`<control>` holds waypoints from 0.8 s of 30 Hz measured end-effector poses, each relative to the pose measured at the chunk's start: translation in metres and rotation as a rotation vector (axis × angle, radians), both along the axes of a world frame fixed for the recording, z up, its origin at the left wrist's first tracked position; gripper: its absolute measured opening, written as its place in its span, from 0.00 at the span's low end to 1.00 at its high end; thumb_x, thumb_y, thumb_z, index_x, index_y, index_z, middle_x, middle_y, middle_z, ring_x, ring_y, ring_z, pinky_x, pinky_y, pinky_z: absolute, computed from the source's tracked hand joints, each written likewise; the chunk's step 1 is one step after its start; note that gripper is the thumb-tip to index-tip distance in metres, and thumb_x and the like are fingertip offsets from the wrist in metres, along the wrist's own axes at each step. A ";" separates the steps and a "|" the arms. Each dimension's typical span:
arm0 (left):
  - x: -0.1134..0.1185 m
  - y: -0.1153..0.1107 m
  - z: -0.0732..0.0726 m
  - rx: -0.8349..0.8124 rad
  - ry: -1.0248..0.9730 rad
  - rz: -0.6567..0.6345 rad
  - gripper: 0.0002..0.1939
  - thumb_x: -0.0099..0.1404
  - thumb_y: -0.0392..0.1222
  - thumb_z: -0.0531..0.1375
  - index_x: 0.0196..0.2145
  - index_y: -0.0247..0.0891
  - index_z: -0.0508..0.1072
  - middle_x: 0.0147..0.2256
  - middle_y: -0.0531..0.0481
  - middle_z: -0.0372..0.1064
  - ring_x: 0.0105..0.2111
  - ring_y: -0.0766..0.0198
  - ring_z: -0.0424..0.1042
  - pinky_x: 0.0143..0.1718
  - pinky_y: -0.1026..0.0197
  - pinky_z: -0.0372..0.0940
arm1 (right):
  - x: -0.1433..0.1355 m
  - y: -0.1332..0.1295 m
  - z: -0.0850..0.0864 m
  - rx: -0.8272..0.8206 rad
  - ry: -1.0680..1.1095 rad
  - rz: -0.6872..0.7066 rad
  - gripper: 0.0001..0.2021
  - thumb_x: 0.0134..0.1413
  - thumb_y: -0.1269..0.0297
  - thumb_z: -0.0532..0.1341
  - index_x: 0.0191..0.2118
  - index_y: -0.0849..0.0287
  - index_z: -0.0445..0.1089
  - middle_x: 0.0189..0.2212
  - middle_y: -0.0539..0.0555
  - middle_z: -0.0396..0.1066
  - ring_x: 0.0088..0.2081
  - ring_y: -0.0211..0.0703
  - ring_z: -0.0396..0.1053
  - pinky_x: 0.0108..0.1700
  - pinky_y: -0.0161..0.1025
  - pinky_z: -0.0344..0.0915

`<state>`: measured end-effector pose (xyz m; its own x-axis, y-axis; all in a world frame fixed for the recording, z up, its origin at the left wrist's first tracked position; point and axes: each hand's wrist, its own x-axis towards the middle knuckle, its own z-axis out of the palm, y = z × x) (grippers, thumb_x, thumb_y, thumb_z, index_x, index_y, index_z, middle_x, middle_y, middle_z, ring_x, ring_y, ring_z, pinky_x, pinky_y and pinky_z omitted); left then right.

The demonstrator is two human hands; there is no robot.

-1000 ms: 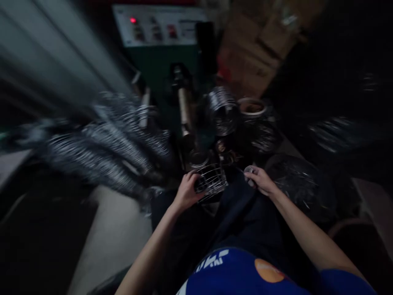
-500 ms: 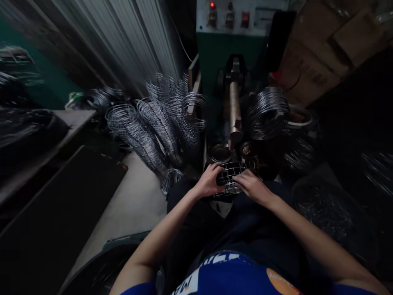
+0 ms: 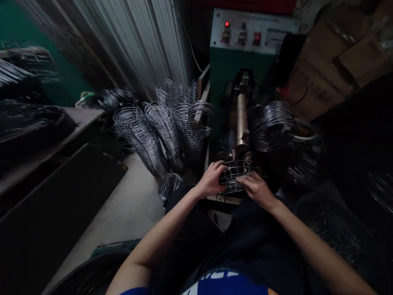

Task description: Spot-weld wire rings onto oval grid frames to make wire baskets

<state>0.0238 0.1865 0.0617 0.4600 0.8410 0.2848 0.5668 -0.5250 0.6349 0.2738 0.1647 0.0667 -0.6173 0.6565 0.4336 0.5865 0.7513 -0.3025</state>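
Observation:
Between my two hands, just above my lap, is a small wire basket frame (image 3: 232, 174) of crossed metal wires. My left hand (image 3: 213, 179) grips its left side, fingers curled over the top wires. On its right side my right hand (image 3: 256, 186) is closed, with thumb and fingertips together at the wires; whether it also pinches a small loose wire is too fine to make out. Right behind the frame, a green machine's copper-coloured arm (image 3: 242, 119) points down toward it.
The green machine's control panel (image 3: 254, 32) shows a lit red lamp. Nested stacks of wire frames (image 3: 141, 139) stand on the left. A bundle of wire rings (image 3: 273, 125) hangs to the right, before cardboard boxes (image 3: 319, 88). A dark board (image 3: 64, 217) lies at lower left.
The camera view has tilted, so the machine and stacks appear lower and slightly further right. Both hands stay on the wire basket frame, which has shifted little.

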 end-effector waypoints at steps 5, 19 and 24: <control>-0.004 0.012 0.006 0.000 0.000 0.011 0.28 0.49 0.34 0.68 0.49 0.38 0.69 0.59 0.38 0.63 0.55 0.47 0.66 0.58 0.45 0.64 | -0.004 0.014 0.003 0.050 -0.003 0.018 0.16 0.67 0.72 0.57 0.55 0.55 0.75 0.46 0.56 0.79 0.46 0.50 0.73 0.52 0.51 0.73; -0.007 0.023 0.013 -0.009 0.056 0.008 0.29 0.49 0.35 0.70 0.49 0.37 0.70 0.58 0.40 0.65 0.52 0.48 0.68 0.55 0.47 0.67 | -0.003 0.022 0.002 0.056 0.036 0.026 0.16 0.67 0.74 0.57 0.56 0.54 0.73 0.47 0.55 0.78 0.47 0.48 0.72 0.52 0.50 0.73; -0.006 0.026 0.010 0.020 0.025 -0.005 0.27 0.50 0.36 0.69 0.48 0.39 0.71 0.56 0.43 0.67 0.51 0.50 0.69 0.54 0.48 0.67 | -0.006 0.023 0.005 0.033 0.102 0.009 0.14 0.67 0.71 0.59 0.54 0.54 0.73 0.44 0.55 0.78 0.46 0.48 0.69 0.49 0.46 0.73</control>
<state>0.0173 0.2128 0.0721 0.4715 0.8330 0.2894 0.5798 -0.5401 0.6101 0.2681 0.1881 0.0716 -0.5752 0.6350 0.5156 0.5469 0.7673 -0.3349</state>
